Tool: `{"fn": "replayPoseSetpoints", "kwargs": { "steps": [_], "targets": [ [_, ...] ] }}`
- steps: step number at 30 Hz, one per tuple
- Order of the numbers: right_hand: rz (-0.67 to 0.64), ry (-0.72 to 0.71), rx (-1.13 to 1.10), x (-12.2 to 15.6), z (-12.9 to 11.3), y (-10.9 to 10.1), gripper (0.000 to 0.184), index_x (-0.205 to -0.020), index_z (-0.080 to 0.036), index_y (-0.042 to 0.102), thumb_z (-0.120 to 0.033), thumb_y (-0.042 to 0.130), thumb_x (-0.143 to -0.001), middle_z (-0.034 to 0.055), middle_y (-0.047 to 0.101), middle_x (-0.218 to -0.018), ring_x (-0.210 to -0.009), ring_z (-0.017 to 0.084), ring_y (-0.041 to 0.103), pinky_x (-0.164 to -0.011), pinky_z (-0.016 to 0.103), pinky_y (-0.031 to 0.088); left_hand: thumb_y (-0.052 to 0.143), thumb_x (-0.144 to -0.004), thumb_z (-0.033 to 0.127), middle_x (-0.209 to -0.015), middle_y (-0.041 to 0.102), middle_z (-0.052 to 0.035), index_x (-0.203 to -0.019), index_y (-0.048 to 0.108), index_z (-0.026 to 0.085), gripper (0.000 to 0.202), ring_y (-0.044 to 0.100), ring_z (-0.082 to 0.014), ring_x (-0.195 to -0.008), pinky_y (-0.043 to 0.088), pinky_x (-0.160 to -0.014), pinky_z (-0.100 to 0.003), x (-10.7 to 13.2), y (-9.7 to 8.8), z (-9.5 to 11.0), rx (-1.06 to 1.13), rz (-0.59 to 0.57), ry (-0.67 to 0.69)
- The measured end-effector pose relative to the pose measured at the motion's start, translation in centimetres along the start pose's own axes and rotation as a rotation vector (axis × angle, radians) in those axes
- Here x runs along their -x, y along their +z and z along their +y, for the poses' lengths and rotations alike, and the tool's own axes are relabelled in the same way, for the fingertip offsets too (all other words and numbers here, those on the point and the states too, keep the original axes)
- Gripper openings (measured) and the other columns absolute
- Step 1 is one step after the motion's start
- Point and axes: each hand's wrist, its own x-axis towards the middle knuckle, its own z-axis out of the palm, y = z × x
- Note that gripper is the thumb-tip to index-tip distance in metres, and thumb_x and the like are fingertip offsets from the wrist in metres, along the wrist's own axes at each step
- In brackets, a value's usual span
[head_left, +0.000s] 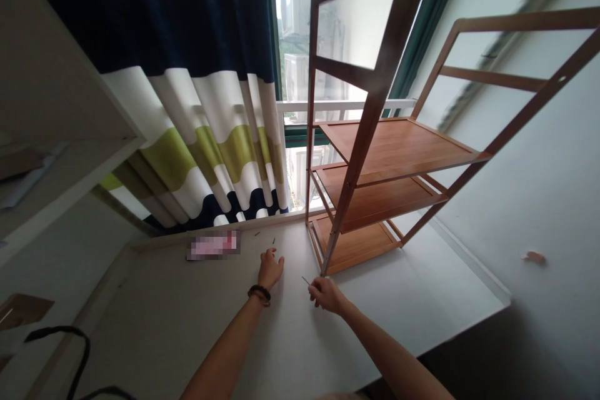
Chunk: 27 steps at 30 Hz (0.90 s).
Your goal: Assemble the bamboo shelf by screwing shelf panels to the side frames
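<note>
On the white tabletop, my left hand [270, 270] has its thumb apart and fingers loosely bent, with nothing visible in it. Just beyond its fingertips is a small screw [274, 240], and a second small screw [257, 234] lies a little farther left. My right hand [326, 295] is closed on a thin metal rod [305, 280] that looks like an Allen key; most of it is hidden in the fingers. That hand is close to the foot of a brown wooden shelf rack [375, 150], which stands upright with three shelves.
A pinkish package [213, 244], blurred out, lies on the white tabletop [187, 312] near the curtain [225, 137]. Behind the rack is a window [300, 44]. A white shelf unit [84, 187] is at left, above a black cable [84, 350]. A wall bounds the right.
</note>
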Motion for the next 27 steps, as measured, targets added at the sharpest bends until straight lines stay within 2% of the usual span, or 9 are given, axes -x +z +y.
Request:
{"fn": "replayPoseSetpoints", "kwargs": {
  "steps": [3, 6, 10, 14, 17, 20, 22, 27],
  "targets": [
    [-0.010, 0.033, 0.014, -0.4, 0.5, 0.9, 0.018, -0.069, -0.014, 0.053, -0.026, 0.047, -0.080, -0.0001, 0.060, -0.058, -0.041, 0.006, 0.051, -0.040, 0.014, 0.035, 0.049, -0.079, 0.022, -0.124, 0.043, -0.0179, -0.120, 0.043, 0.013, 0.042, 0.051, -0.0263, -0.109, 0.038, -0.091, -0.038, -3.0, -0.9, 0.0, -0.133, -0.032, -0.021],
    [-0.012, 0.061, 0.030, 0.1, 1.4, 1.4, 0.019, -0.065, -0.014, 0.053, -0.027, 0.050, -0.078, -0.0008, 0.058, -0.053, -0.040, 0.007, 0.050, -0.040, 0.016, 0.034, 0.050, -0.081, 0.024, -0.124, 0.044, -0.0175, -0.120, 0.044, 0.015, 0.041, 0.052, -0.0287, -0.108, 0.039, -0.086, -0.039, -5.0, -1.5, 0.1, -0.236, -0.059, -0.033],
    [0.048, 0.069, 0.060, 0.4, 2.9, 2.0, 0.020, -0.065, -0.015, 0.054, -0.027, 0.047, -0.079, 0.0002, 0.058, -0.052, -0.041, 0.010, 0.051, -0.040, 0.019, 0.034, 0.052, -0.081, 0.027, -0.119, 0.047, -0.0208, -0.112, 0.049, 0.011, 0.035, 0.054, -0.0318, -0.103, 0.041, -0.080, -0.039, -6.6, -1.5, 0.3, -0.323, -0.063, -0.006],
    [0.157, 0.003, 0.153, -0.1, 4.4, 2.7, 0.020, -0.063, -0.017, 0.056, -0.030, 0.051, -0.077, 0.0008, 0.057, -0.054, -0.050, 0.013, 0.053, -0.046, 0.022, 0.035, 0.053, -0.081, 0.026, -0.110, 0.053, -0.0165, -0.098, 0.055, 0.013, 0.022, 0.058, -0.0263, -0.093, 0.042, -0.074, -0.034, -7.7, -1.1, -0.1, -0.352, -0.051, 0.025],
    [0.207, 0.043, 0.111, -0.2, 5.0, 2.8, 0.021, -0.063, -0.017, 0.055, -0.034, 0.053, -0.076, -0.0002, 0.055, -0.052, -0.049, 0.013, 0.052, -0.046, 0.022, 0.035, 0.049, -0.083, 0.025, -0.101, 0.056, -0.0102, -0.088, 0.059, 0.016, 0.014, 0.059, -0.0196, -0.085, 0.041, -0.072, -0.029, -8.1, -0.9, -1.0, -0.341, -0.046, 0.047],
    [0.197, 0.120, -0.006, -0.3, 5.0, 2.7, 0.023, -0.066, -0.018, 0.052, -0.038, 0.051, -0.076, -0.0022, 0.052, -0.050, -0.039, 0.011, 0.048, -0.039, 0.022, 0.032, 0.046, -0.084, 0.025, -0.095, 0.059, -0.0085, -0.081, 0.061, 0.016, 0.017, 0.057, -0.0193, -0.086, 0.040, -0.074, -0.028, -7.3, -0.6, -2.3, -0.336, -0.021, 0.071],
    [0.204, 0.145, -0.064, -0.4, 4.9, 2.6, 0.024, -0.069, -0.018, 0.051, -0.041, 0.050, -0.076, -0.0028, 0.051, -0.051, -0.035, 0.010, 0.046, -0.035, 0.021, 0.029, 0.045, -0.084, 0.026, -0.094, 0.060, -0.0087, -0.082, 0.062, 0.016, 0.019, 0.055, -0.0217, -0.091, 0.039, -0.077, -0.030, -5.7, -0.3, -3.1, -0.342, 0.010, 0.099],
    [0.252, 0.140, -0.105, -0.2, 4.4, 2.4, 0.029, -0.071, -0.019, 0.045, -0.047, 0.053, -0.076, -0.0041, 0.050, -0.052, -0.032, 0.009, 0.045, -0.032, 0.020, 0.028, 0.040, -0.086, 0.031, -0.096, 0.061, -0.0095, -0.088, 0.061, 0.017, 0.026, 0.053, -0.0240, -0.094, 0.038, -0.083, -0.035, 1.4, 0.4, -5.0, -0.341, 0.057, 0.193]
  ]
}}
